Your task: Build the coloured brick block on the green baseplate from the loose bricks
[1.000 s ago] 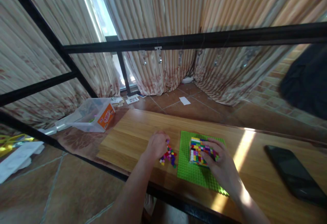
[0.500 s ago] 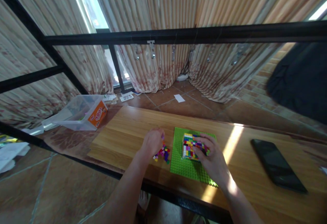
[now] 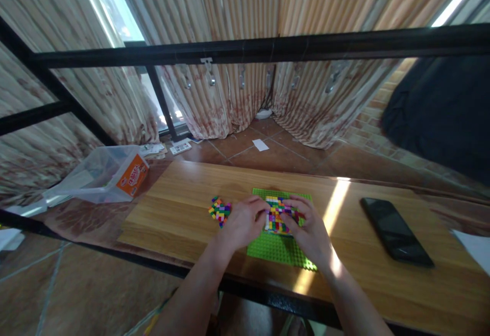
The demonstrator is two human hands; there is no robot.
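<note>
A block of tiny multicoloured building bricks (image 3: 274,218) stands on the green studded baseplate (image 3: 268,249). My right hand (image 3: 312,231) wraps round the block's right side, its thumb at the near part and its fingers along the far part, covering some of the bricks. At the block's left edge is my left hand (image 3: 245,221), fingertips pinched together on a small building brick that is mostly hidden. Loose coloured bricks (image 3: 220,211) lie in a pile on the wooden table, left of the baseplate and partly behind my left hand.
A black phone (image 3: 396,231) lies on the table (image 3: 172,208) at the right, near a white sheet (image 3: 472,249). Beyond the left end sits a clear plastic box (image 3: 95,172) with an orange label. A black metal bar (image 3: 245,52) crosses in front of the curtains.
My left hand has moved right, from the loose brick pile to the left edge of the brick block. My right hand still holds the block. The view has shifted slightly.
</note>
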